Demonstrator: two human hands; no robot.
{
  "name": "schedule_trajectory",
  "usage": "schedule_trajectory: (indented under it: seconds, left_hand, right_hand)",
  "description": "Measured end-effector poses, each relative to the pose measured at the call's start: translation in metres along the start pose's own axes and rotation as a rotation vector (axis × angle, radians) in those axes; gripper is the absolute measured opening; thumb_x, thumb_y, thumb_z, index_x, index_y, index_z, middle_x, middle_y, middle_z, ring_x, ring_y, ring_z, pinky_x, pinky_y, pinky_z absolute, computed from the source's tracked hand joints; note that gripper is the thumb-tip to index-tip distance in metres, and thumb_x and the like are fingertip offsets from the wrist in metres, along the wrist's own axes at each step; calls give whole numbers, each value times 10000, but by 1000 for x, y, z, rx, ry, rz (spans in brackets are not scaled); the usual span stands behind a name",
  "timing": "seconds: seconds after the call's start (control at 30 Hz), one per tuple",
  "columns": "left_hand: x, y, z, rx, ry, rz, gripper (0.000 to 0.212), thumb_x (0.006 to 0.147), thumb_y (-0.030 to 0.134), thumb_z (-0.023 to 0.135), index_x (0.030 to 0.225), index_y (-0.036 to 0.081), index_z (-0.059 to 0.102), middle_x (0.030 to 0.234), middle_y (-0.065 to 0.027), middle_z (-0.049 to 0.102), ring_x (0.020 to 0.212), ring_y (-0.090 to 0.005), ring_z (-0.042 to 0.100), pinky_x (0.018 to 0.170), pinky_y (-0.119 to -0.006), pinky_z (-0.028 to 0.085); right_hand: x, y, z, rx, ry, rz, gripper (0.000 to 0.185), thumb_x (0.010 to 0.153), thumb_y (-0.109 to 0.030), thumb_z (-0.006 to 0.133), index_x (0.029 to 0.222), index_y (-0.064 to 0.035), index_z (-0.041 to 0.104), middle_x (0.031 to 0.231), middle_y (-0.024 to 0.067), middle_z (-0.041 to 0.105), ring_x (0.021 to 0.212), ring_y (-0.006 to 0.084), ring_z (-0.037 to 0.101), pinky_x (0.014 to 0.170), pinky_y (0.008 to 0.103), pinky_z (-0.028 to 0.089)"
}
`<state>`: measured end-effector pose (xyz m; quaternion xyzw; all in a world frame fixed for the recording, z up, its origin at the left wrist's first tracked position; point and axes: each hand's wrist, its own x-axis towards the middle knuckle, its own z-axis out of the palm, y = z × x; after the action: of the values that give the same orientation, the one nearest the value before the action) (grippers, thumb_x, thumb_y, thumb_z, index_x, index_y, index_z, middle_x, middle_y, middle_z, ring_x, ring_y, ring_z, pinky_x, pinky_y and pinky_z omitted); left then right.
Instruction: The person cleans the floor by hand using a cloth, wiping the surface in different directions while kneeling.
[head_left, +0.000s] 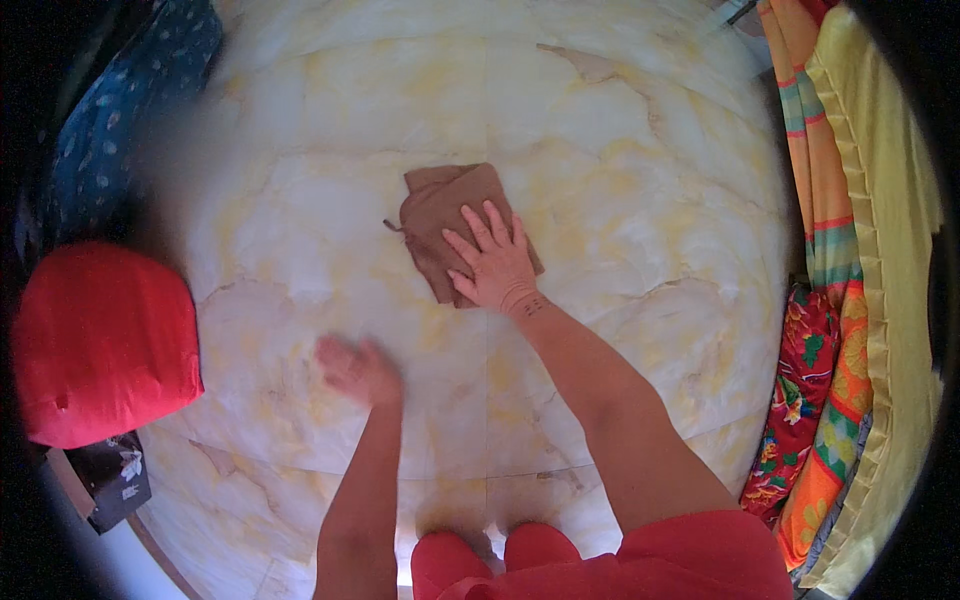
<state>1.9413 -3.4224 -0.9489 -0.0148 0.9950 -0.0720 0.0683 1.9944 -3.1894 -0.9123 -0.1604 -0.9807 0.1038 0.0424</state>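
A folded brown cloth (442, 217) lies on the marble-patterned floor (337, 210), with a small loop sticking out at its left edge. My right hand (495, 262) rests flat on the cloth's right part, fingers spread, palm down. Lower left of the cloth, my left hand (356, 367) is blurred by motion over the floor and appears to hold nothing; its exact finger pose is hard to make out.
At the left stand a red-covered seat or cushion (112, 345) and a dark box (116, 476) below it. Dark blue patterned fabric (135, 112) hangs at upper left. Along the right are a striped cloth (814, 150), floral bedding (802, 375) and a yellow ruffled cover (885, 225).
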Motion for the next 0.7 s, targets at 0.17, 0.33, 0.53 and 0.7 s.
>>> schedule_trajectory:
  seconds: [0.17,0.33,0.53,0.7]
  left_hand:
    - [13,91,-14,-196,143,-158,596,911,413,306,1409,100,209,1473,-81,184,1359,-272,147,1067,-477,133]
    - [23,76,-10,-226,194,-160,583,911,407,312,1402,102,234,1470,-77,196,1349,-282,172,1063,-490,134]
    - [18,80,-14,-220,129,-151,613,896,421,320,1408,101,215,1478,-71,167,1362,-284,126,1074,-482,98]
    - [20,79,-15,-204,144,-139,609,892,407,329,1404,94,224,1471,-80,190,1358,-296,133,1069,-496,102]
  right_hand:
    - [-6,3,-7,96,43,4,575,758,-406,575,1287,-221,448,1401,107,292,1308,358,199,1022,589,166]
    - [-133,-22,-23,155,-87,194,648,638,-356,667,1244,-233,475,1366,120,325,1253,380,277,980,610,208]
    - [-305,41,-2,-73,57,901,752,749,-415,594,1381,-150,285,1450,193,156,1319,436,111,1038,566,120]
    - [-212,119,-14,-312,64,1120,765,800,-534,496,1389,-107,257,1440,205,173,1318,426,131,1020,572,150]
